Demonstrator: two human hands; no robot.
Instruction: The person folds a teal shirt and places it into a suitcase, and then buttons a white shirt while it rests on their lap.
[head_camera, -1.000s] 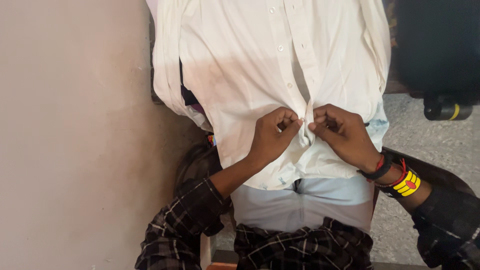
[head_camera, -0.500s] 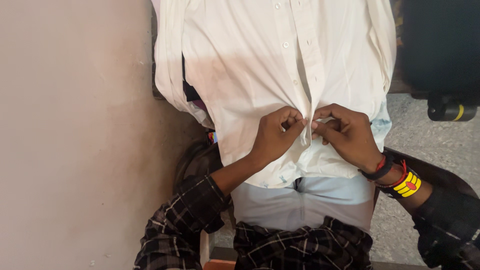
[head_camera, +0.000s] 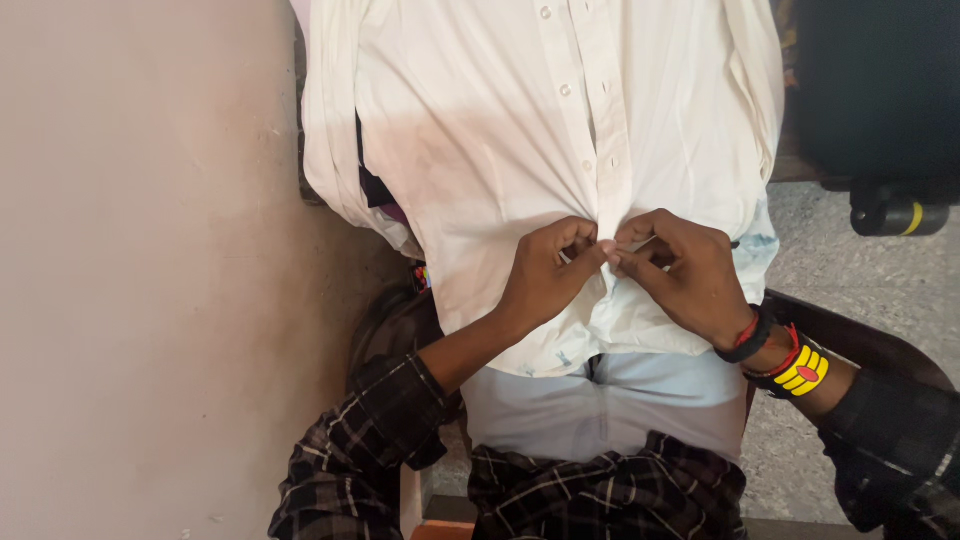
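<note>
While the left hand (head_camera: 545, 275) pinches the white shirt's (head_camera: 500, 150) placket, the right hand (head_camera: 685, 275) grips the facing edge. Both close on cloth, perhaps around a button hidden between them.

A dark wooden chair (head_camera: 860, 340) carries the white shirt (head_camera: 500, 150), draped over other clothes; it stands on a speckled grey floor (head_camera: 860, 270) beside a plain wall (head_camera: 150, 270).

From my feed the light is soft, even daylight, fairly bright, with no hard glare. A dim, brownish shadow band crosses the white shirt (head_camera: 500, 130) at chest height. The wall (head_camera: 150, 250) is flatly lit (a little grainy). The upper right corner falls dark. The hands look slightly soft.
</note>
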